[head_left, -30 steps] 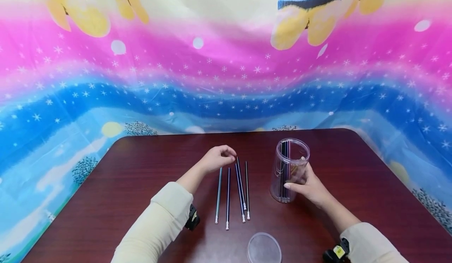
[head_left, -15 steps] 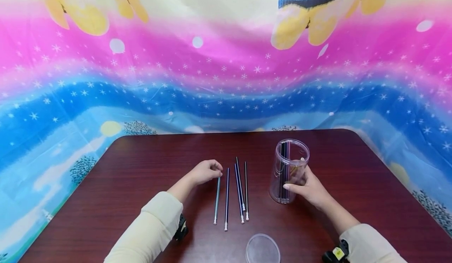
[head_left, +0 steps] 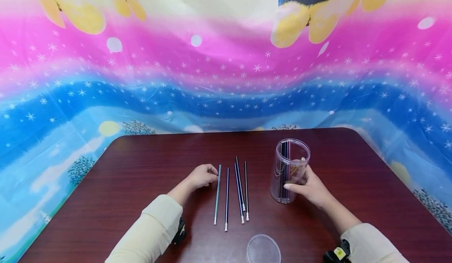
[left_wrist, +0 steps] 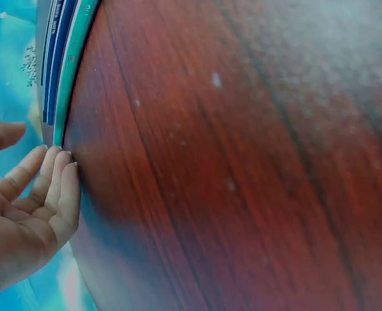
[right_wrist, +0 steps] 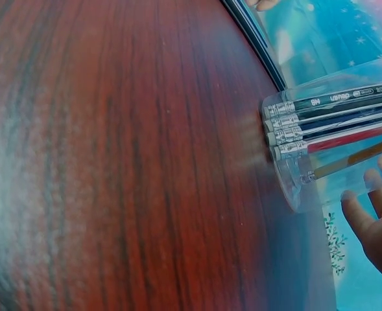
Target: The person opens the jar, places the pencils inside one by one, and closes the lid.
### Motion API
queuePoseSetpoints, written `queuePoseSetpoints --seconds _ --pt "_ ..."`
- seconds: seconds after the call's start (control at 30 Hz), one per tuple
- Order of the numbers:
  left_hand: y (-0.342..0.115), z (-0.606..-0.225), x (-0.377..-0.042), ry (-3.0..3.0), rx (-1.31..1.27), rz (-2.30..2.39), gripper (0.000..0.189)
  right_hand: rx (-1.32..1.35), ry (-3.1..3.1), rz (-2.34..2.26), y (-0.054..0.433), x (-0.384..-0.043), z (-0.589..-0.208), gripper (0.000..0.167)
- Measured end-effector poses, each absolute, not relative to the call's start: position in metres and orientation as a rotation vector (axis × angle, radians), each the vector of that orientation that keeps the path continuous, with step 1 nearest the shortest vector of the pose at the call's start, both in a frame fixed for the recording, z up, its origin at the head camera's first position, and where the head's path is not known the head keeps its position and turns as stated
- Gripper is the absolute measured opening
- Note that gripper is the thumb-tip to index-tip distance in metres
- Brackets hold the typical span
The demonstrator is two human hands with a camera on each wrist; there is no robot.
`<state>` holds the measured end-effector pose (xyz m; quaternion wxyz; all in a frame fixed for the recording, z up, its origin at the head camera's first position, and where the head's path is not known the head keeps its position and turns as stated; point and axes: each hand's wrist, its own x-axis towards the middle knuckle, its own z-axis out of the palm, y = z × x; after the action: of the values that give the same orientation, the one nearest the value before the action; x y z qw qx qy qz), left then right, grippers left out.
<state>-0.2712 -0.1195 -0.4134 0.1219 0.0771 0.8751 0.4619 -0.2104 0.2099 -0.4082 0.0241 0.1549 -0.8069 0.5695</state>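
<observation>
My left hand (head_left: 202, 176) is at the far end of a teal pencil (head_left: 217, 195) lying on the table. In the left wrist view its fingertips (left_wrist: 56, 150) touch or nearly touch the teal pencil's end, with the thumb held apart. Dark blue pencils (head_left: 227, 200) and a dark pencil (head_left: 246, 192) lie just to the right, erasers toward me. My right hand (head_left: 310, 186) grips a clear plastic jar (head_left: 277, 188) that stands upright without a lid. Inside it, several pencils (right_wrist: 346, 107) stand eraser down, among them black, red and yellow ones.
A round clear lid (head_left: 263, 249) lies near the front of the dark brown table (head_left: 141, 157). A printed cloth backdrop (head_left: 226, 78) hangs behind the table's rear edge and along its sides.
My left hand has moved left and nearer, from above the middle pencils to the teal pencil's far end. The right hand and jar have stayed in place.
</observation>
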Motion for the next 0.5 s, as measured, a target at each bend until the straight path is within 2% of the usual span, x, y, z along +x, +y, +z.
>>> queuePoseSetpoints --seconds 0.17,0.37,0.5 --pt "-0.116 -0.415 -0.273 2.690 0.180 1.194 0.012 0.480 -2.502 1.765 0.210 -0.210 -0.408 0.066" --pt "-0.110 -0.412 -0.276 2.782 0.194 0.952 0.041 0.500 -2.506 1.744 0.212 -0.212 -0.410 0.064" --pt "-0.105 -0.412 -0.280 2.824 0.172 0.822 0.047 0.513 -2.492 1.753 0.212 -0.212 -0.410 0.064"
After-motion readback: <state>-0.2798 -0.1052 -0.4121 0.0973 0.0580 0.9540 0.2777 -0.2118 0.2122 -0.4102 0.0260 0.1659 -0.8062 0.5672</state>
